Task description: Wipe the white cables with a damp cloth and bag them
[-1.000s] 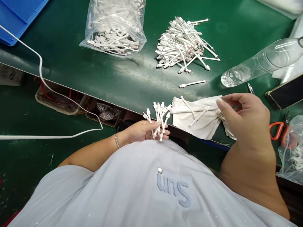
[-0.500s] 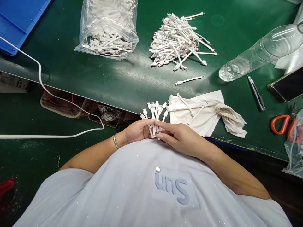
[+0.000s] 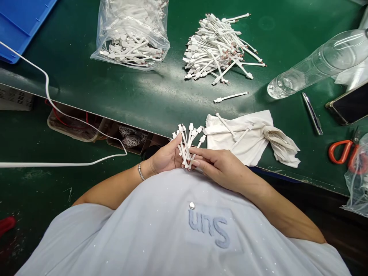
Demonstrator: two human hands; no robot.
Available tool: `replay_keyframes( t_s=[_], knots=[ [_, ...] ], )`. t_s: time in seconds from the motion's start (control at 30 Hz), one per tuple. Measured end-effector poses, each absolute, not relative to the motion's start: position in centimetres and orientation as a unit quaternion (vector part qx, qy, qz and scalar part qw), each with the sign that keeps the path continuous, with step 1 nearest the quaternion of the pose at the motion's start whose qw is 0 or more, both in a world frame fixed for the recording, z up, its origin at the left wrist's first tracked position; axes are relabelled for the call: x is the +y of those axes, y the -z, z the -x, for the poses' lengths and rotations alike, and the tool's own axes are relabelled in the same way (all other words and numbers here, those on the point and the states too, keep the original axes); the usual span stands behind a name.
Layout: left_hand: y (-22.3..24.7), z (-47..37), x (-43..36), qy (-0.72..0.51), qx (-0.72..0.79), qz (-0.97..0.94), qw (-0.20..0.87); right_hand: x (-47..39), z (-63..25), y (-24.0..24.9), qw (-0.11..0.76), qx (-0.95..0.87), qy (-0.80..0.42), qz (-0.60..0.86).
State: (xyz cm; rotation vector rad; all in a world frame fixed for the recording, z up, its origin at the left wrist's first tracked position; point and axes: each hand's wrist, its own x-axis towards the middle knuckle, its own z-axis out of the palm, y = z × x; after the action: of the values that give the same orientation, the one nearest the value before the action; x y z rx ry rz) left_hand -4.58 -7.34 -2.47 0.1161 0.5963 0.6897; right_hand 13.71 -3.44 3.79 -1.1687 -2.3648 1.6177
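A fanned bunch of short white USB cables (image 3: 186,143) lies in my left hand (image 3: 165,157), connectors pointing away from me and bare wire ends toward my shirt. My left thumb presses on the bunch, while the other fingers are partly hidden beneath it. From the right, my right hand (image 3: 220,166) pinches the lower part of a cable at the bunch's right side between thumb and fingers. Close by, a white cloth (image 3: 224,142) lies on the table edge with two loose cables on it. One single cable (image 3: 231,97) rests on the green table beyond.
Farther back are a large cable pile (image 3: 215,50) and a clear bag of cables (image 3: 132,42). To the right stand a plastic bottle (image 3: 313,65), a pen-like tool (image 3: 312,113), a phone (image 3: 349,105) and orange-handled scissors (image 3: 340,152). A white cord (image 3: 86,165) runs across the left.
My left thumb has lifted off my right fingertips and moved up onto the bunch. My right fingers have drawn slightly right with a cable, and the fan has spread a little.
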Motion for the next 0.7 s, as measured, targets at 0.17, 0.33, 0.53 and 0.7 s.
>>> replay_keyframes(
  t_s=[0.17, 0.33, 0.53, 0.7],
  knots=[
    [2.4, 4.6, -7.4, -0.32, 0.297, -0.058, 0.898, -3.5, -13.8, -3.2, 0.016, -0.776, -0.504, 0.38],
    [2.5, 4.6, -7.2, -0.309, 0.297, -0.082, 0.9, -2.7, -13.2, -3.1, 0.012, -0.822, -0.298, 0.484],
    [3.0, 4.9, -7.2, -0.314, 0.268, -0.061, 0.909, -1.3, -12.0, -3.4, -0.039, -0.863, -0.148, 0.482],
    [3.0, 5.1, -7.2, -0.31, 0.278, -0.05, 0.908, -1.0, -12.6, -2.9, 0.011, -0.858, -0.177, 0.483]
  ],
)
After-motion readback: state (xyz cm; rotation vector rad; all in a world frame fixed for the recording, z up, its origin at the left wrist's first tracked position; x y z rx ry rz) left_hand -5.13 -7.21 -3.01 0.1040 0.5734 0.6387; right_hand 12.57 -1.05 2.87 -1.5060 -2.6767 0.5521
